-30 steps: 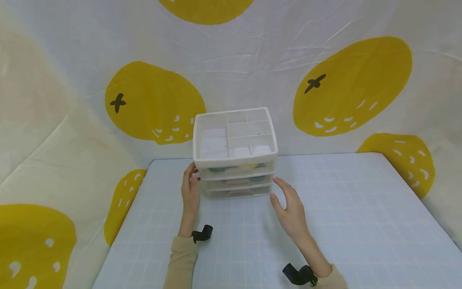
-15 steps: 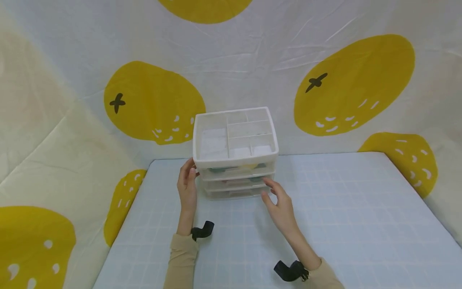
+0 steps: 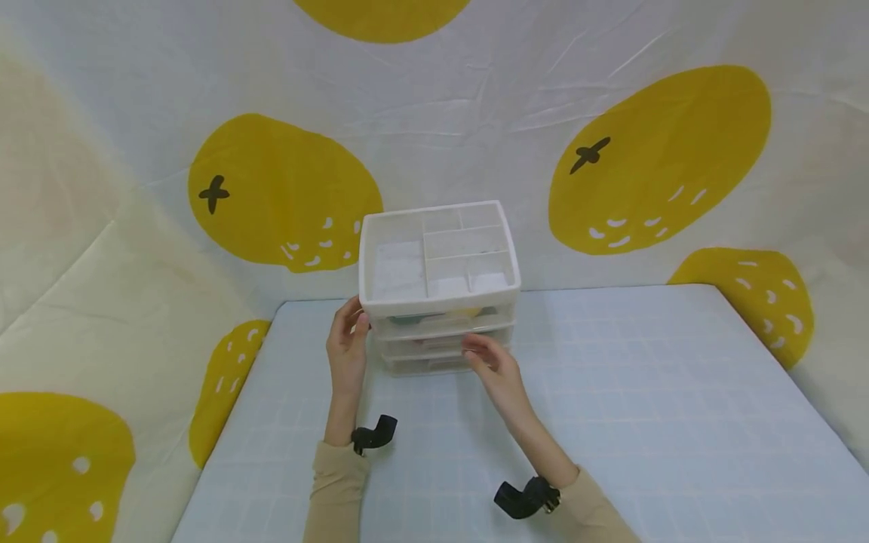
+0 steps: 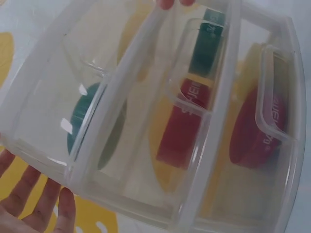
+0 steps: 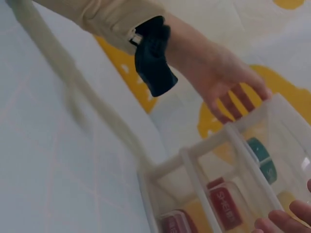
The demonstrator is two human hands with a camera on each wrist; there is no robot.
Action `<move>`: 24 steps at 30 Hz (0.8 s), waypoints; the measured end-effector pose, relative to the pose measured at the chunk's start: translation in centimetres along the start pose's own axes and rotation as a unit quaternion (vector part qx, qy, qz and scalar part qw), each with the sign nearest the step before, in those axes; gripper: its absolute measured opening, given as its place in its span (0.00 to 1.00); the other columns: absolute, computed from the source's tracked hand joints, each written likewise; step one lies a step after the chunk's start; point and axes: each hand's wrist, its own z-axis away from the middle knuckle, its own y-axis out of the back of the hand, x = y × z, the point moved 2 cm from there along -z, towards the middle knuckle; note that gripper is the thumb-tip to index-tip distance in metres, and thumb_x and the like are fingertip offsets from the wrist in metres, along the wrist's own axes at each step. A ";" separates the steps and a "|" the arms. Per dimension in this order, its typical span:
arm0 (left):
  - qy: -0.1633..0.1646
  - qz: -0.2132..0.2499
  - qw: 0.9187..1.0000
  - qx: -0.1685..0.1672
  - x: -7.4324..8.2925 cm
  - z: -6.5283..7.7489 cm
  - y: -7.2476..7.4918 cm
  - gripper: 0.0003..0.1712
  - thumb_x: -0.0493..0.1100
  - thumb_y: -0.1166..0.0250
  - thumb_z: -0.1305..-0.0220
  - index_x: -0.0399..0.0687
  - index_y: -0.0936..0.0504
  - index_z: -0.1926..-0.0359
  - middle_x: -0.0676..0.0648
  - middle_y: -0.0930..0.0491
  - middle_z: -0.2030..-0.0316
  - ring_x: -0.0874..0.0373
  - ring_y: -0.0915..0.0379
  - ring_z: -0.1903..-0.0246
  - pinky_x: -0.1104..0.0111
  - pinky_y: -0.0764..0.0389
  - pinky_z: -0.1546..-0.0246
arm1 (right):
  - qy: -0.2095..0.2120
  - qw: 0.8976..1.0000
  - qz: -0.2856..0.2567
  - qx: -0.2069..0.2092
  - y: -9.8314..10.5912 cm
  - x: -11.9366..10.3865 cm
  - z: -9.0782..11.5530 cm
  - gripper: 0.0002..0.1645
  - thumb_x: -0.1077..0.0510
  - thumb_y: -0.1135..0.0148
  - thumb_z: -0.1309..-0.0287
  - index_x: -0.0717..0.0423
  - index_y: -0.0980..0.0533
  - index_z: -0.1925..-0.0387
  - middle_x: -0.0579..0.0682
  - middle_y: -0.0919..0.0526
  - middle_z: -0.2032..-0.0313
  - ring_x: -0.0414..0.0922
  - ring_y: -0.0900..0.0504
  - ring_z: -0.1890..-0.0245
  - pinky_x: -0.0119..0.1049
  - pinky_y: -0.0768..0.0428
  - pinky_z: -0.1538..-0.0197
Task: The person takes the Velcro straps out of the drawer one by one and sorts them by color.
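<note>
A white plastic drawer unit [image 3: 441, 302] stands at the back of the table, with a sectioned tray [image 3: 400, 271] on top and three clear drawers below. My left hand [image 3: 347, 354] rests against its left side, fingers fairly straight, as the left wrist view also shows. In front of the middle drawer [image 3: 441, 345] is my right hand [image 3: 501, 381], fingers slightly bent, fingertips at or close to the drawer's upper edge; contact is unclear. Through the clear fronts show a red item [image 4: 182, 131] with white lettering and a green item [image 5: 262, 158].
A pale blue checked cloth [image 3: 645, 392] covers the table. Behind the drawer unit hangs a white fabric backdrop [image 3: 468, 128] with large yellow fruit prints. Each wrist wears a black camera mount [image 3: 526, 498].
My right hand has moved left, from beside the unit's lower right corner to the front of the middle drawer. My left hand has slid slightly up along the left side.
</note>
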 end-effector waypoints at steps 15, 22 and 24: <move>0.010 0.009 1.000 0.027 0.4 0.4 -0.4 0.21 0.33 0.41 0.34 0.31 0.27 0.41 0.64 0.23 0.54 0.65 0.27 0.52 0.80 0.24 0.55 | -0.147 0.969 -0.178 -0.084 -1.5 -0.4 -1.1 0.25 0.57 0.48 0.33 0.62 0.32 0.37 0.59 0.21 0.43 0.43 0.17 0.50 0.44 0.23 0.41; 0.008 0.015 0.999 0.029 0.5 0.4 -0.6 0.20 0.32 0.42 0.34 0.30 0.28 0.41 0.62 0.23 0.53 0.65 0.27 0.52 0.80 0.24 0.55 | -0.191 0.944 -0.247 -0.111 -1.9 -0.8 -1.9 0.26 0.57 0.53 0.29 0.61 0.36 0.34 0.56 0.21 0.42 0.48 0.19 0.44 0.44 0.26 0.36; 0.007 0.014 0.999 0.029 0.6 0.3 -0.6 0.20 0.32 0.42 0.34 0.30 0.28 0.41 0.61 0.23 0.53 0.65 0.27 0.52 0.80 0.24 0.55 | -0.194 0.939 -0.260 -0.117 -2.0 -0.9 -2.1 0.27 0.57 0.54 0.29 0.63 0.37 0.33 0.58 0.23 0.41 0.49 0.20 0.43 0.44 0.27 0.35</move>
